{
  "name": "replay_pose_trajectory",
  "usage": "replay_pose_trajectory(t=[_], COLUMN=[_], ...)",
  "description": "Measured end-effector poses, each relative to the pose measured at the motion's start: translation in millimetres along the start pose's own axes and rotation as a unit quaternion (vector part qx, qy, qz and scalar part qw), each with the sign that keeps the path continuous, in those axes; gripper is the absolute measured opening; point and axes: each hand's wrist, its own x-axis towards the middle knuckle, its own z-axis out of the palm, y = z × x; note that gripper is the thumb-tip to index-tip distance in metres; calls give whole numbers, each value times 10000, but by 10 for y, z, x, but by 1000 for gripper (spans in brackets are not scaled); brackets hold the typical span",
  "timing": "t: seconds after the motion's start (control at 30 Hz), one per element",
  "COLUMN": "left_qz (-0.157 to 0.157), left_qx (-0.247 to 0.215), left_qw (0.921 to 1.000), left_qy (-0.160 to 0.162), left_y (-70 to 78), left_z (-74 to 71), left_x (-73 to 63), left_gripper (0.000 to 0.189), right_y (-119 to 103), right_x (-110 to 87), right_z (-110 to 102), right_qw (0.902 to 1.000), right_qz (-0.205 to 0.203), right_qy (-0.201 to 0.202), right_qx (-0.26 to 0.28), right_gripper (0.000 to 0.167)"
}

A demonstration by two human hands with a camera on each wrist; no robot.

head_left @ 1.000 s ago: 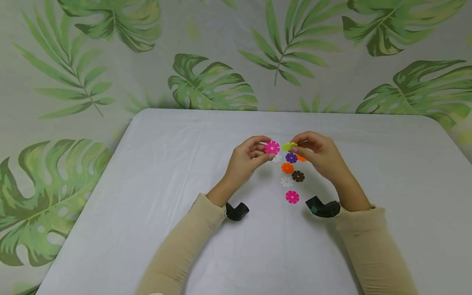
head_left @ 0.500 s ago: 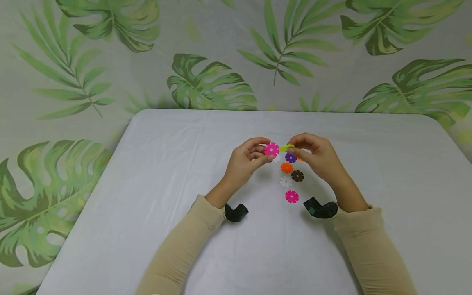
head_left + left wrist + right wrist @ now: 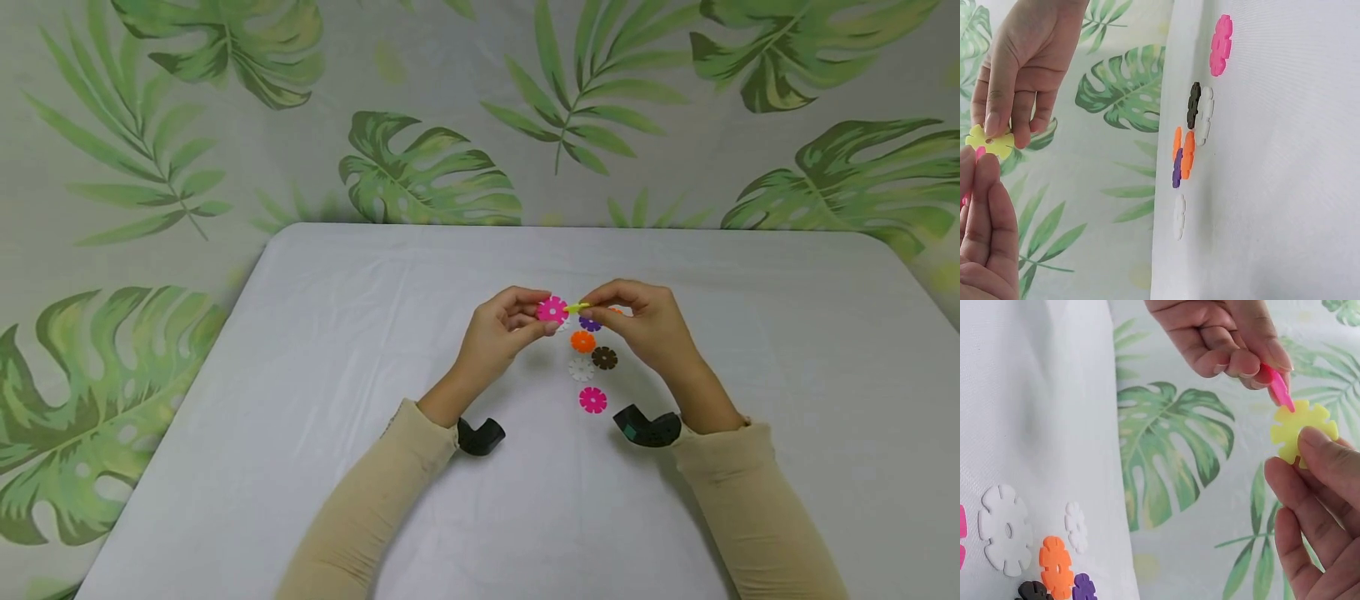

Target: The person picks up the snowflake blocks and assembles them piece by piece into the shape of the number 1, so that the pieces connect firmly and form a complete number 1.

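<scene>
Above the white table, my left hand [image 3: 497,327] pinches a pink snowflake disc [image 3: 552,311], a flat plastic round with notches about its edge. My right hand [image 3: 637,323] holds a yellow snowflake disc [image 3: 1288,428] of the same kind between thumb and fingers. In the right wrist view the pink disc is seen edge-on, its rim right at a notch of the yellow one. The two discs stand crosswise to each other. Seen from the left wrist, the yellow disc [image 3: 999,145] lies broadside and the left fingertips hide most of the pink one.
Loose discs lie on the white tablecloth [image 3: 337,333] below the hands: purple [image 3: 590,323], orange [image 3: 582,342], brown [image 3: 604,358], white [image 3: 581,369] and pink [image 3: 592,400]. Another white disc [image 3: 1076,526] lies farther back. A leaf-patterned cloth [image 3: 435,167] hangs behind the table.
My right hand has moved left and slightly down, bringing the yellow disc from a small gap up to the pink disc's edge. The yellow disc has turned nearly edge-on in the head view.
</scene>
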Motion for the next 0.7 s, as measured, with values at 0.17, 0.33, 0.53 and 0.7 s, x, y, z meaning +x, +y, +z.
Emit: replay_pose_trajectory(t=[0.17,0.33,0.53,0.7], left_qz=[-29,-8,-25,-30], left_qx=[-164,-283,-560,-763], left_qw=[9999,9996,9984,9970], left_qy=[-28,-47,-87,-91], left_y=[-26,-64,-161,-306], left_z=[-2,-10,-26,-46], left_x=[2,6,16,38], left_gripper=[29,29,29,30], right_y=[15,52,80,52], right_x=[-4,-8,-15,-16], right_z=[19,44,81,111], right_qw=[9999,9990,9976,9988], right_qz=[-83,-146,-125,-284], right_qy=[11,9,68,139], right_qx=[81,413,678,362], right_gripper=[8,8,9,10])
